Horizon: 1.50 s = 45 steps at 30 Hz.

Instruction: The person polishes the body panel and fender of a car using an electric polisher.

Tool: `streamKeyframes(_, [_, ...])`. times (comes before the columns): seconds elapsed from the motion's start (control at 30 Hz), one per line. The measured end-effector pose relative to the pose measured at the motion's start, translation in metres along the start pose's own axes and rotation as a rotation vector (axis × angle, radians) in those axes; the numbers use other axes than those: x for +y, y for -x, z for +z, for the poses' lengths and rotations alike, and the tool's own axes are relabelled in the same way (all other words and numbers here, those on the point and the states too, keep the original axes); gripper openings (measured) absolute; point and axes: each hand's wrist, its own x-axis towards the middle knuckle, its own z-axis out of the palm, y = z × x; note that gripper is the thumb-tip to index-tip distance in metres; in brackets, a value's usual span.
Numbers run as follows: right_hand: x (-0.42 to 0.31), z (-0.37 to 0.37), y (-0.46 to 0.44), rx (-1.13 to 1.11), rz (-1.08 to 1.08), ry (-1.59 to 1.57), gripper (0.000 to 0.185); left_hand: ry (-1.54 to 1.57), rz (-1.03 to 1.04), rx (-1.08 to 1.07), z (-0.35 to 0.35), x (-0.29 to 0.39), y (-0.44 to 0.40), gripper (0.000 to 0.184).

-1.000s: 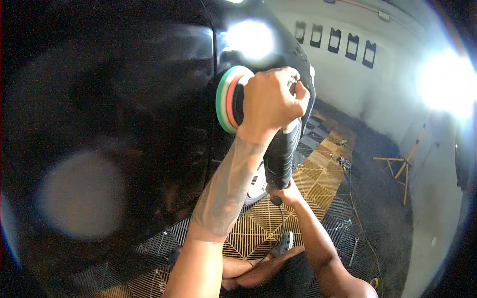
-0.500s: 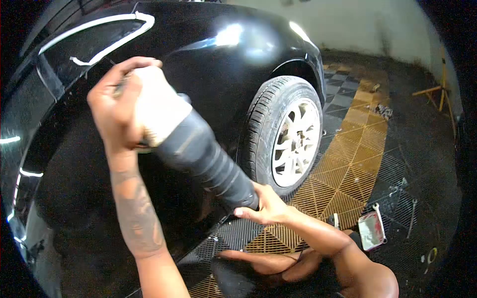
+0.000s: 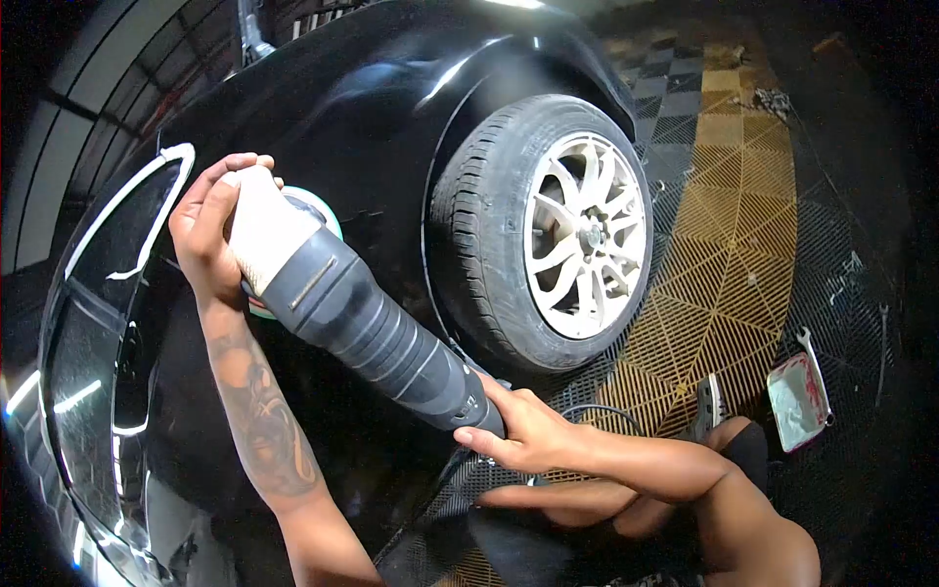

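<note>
A black and white polisher (image 3: 367, 328) lies slantwise across the middle of the view, against the side of a black car (image 3: 381, 210). My left hand (image 3: 207, 225) wraps round its white head at the upper left. My right hand (image 3: 523, 430) grips the rear end of the dark, ribbed body, thumb along the near side. A strip of the round pad's pale green edge (image 3: 331, 217) shows beyond the head, close to the panel; the head hides most of the pad, and I cannot tell whether it touches the paint.
A tyre with a white rim (image 3: 590, 235) stands right of the polisher. White tape (image 3: 103, 201) outlines a window at left. Grid floor tiles (image 3: 729, 254) carry a tray (image 3: 797, 401), a spanner (image 3: 810, 357) and another long tool (image 3: 883, 342). A dark cable (image 3: 611, 409) lies near my right forearm.
My view has shifted, and the wheel looks larger. The polisher's head, blurred before, is now sharp and further left, with the pad's green edge showing more. Both hands keep their hold.
</note>
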Motion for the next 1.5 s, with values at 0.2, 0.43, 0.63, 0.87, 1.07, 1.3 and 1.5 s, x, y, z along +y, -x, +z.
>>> streamKeyframes(0.2, [0.001,-0.023,0.001,0.103,0.060,-0.072,0.072,-0.018,-0.062,-0.196,0.036,-0.024,-0.045,0.037])
streamKeyframes(0.43, [0.011,-0.080,-0.010,0.306,-0.003,0.037,0.056,-0.715,0.881,-0.272,0.105,-0.067,-0.115,0.013])
streamKeyframes(0.63, [0.026,-0.147,-0.003,0.277,0.408,-0.056,0.034,-0.915,1.067,-0.268,0.166,-0.116,-0.178,0.019])
streamKeyframes(0.87, [0.070,-0.145,0.003,0.170,0.287,0.039,0.043,-0.671,0.562,-0.114,0.149,-0.068,-0.073,0.020])
streamKeyframes(1.07, [0.095,-0.130,0.011,0.125,0.379,0.075,0.041,-0.970,1.098,0.004,0.118,-0.078,-0.035,0.019])
streamKeyframes(1.3, [0.129,-0.127,0.022,0.055,0.311,0.086,0.040,-0.382,0.437,0.167,0.129,-0.064,0.045,0.018])
streamKeyframes(1.5, [0.140,-0.131,0.028,-0.065,0.362,0.170,0.034,-0.241,0.341,0.268,0.130,-0.069,0.089,0.021])
